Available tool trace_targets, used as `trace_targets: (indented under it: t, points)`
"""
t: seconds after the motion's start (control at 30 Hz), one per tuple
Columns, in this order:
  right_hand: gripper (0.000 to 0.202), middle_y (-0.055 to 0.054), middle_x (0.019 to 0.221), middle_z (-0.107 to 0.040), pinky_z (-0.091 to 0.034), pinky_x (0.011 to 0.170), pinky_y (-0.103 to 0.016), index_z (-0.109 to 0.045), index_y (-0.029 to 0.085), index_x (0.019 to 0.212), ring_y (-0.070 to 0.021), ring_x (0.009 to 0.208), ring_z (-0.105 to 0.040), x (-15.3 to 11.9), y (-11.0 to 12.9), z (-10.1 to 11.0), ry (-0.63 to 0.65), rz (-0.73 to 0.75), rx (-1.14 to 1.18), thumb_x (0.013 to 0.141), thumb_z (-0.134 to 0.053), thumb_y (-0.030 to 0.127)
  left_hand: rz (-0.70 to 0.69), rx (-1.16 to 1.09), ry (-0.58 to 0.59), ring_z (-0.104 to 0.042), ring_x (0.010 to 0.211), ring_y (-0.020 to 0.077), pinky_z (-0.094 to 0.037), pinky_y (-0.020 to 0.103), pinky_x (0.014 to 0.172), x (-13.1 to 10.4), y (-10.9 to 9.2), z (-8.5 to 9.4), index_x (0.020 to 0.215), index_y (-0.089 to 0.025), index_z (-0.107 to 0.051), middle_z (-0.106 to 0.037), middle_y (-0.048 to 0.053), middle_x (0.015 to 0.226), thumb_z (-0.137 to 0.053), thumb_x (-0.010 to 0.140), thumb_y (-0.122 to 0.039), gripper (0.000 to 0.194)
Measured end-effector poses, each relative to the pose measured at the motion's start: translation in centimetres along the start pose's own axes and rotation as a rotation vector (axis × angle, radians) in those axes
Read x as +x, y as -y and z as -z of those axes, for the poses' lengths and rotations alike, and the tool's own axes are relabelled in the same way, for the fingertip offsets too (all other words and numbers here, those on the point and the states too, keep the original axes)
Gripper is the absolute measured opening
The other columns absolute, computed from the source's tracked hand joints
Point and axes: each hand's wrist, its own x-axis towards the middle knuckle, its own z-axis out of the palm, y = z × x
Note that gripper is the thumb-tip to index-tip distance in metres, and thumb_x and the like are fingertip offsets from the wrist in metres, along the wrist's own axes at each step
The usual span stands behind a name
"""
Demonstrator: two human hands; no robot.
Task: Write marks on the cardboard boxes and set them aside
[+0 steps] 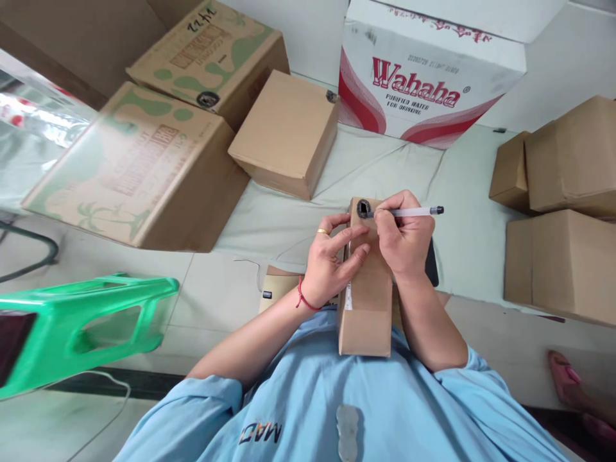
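A long, narrow cardboard box (371, 276) lies in front of my body, its near end against my blue shirt. My left hand (332, 260) steadies it, with thumb and index finger on the top face and the other fingers at its left side. My right hand (407, 237) pinches a pen (414, 211) with a pale barrel and a black end. The pen's tip touches the box by a black-ringed dark spot (364, 208) near the far end. Whether that spot is a hole or only ink, I cannot tell. A black flat object (432, 266) shows partly behind my right wrist.
On the cloth-covered table (462, 192) stand a plain carton (283, 131), a white Wahaha carton (428, 77) and printed coconut-drink cartons (129, 167). Several brown boxes (568, 260) sit at the right. A green stool (110, 289) is at left. Another person's foot (565, 378) shows at lower right.
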Motion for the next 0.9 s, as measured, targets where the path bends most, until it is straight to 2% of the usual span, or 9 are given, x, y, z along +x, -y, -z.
trace_targets:
  t: [0.17,0.3,0.43,0.6,0.9]
  points:
    - [0.009,0.008,0.065,-0.057,-0.041,0.059,-0.025,-0.059,0.024,0.085,-0.0106,0.055,-0.052,-0.2,-0.7,-0.2,-0.107,-0.008,0.023,0.093,-0.060,0.023,-0.003,-0.021,-0.020,-0.069,0.129,0.0274,-0.061,0.043,0.110,-0.1,0.1,-0.1,0.125,-0.023,-0.082,-0.067,0.014,0.132,-0.074,0.102,-0.034,0.027]
    - [0.008,0.007,0.067,-0.059,-0.047,0.064,-0.026,-0.060,0.025,0.090,-0.0122,0.060,-0.059,-0.1,-0.8,-0.4,-0.092,-0.019,-0.029,0.097,-0.061,0.028,-0.009,-0.021,-0.024,-0.069,0.128,0.0279,-0.061,0.044,0.110,0.0,0.1,-0.2,0.124,-0.023,-0.082,-0.067,0.014,0.131,-0.074,0.101,-0.033,0.026]
    - [0.007,0.007,0.065,-0.058,-0.044,0.060,-0.025,-0.056,0.025,0.083,-0.0110,0.058,-0.054,0.1,-0.4,-0.5,-0.123,-0.017,-0.088,0.090,-0.060,0.026,-0.023,-0.027,-0.031,-0.068,0.129,0.0278,-0.061,0.043,0.109,0.0,0.2,-0.2,0.124,-0.021,-0.082,-0.068,0.014,0.129,-0.074,0.101,-0.032,0.026]
    - [0.007,0.007,0.063,-0.053,-0.039,0.057,-0.025,-0.054,0.025,0.076,-0.0110,0.058,-0.047,0.1,-0.2,-0.5,-0.169,0.006,-0.054,0.081,-0.058,0.022,-0.029,-0.017,-0.025,-0.068,0.130,0.0278,-0.061,0.042,0.109,0.0,0.2,-0.2,0.123,-0.022,-0.082,-0.070,0.013,0.129,-0.074,0.101,-0.032,0.026]
    - [0.016,0.007,0.061,-0.046,-0.033,0.057,-0.027,-0.048,0.025,0.072,-0.0112,0.058,-0.040,-0.4,0.3,0.0,-0.114,0.050,-0.025,0.083,-0.056,0.018,0.003,-0.017,-0.023,-0.069,0.128,0.0275,-0.061,0.043,0.109,-0.1,0.3,-0.3,0.124,-0.022,-0.082,-0.067,0.014,0.132,-0.074,0.102,-0.035,0.027]
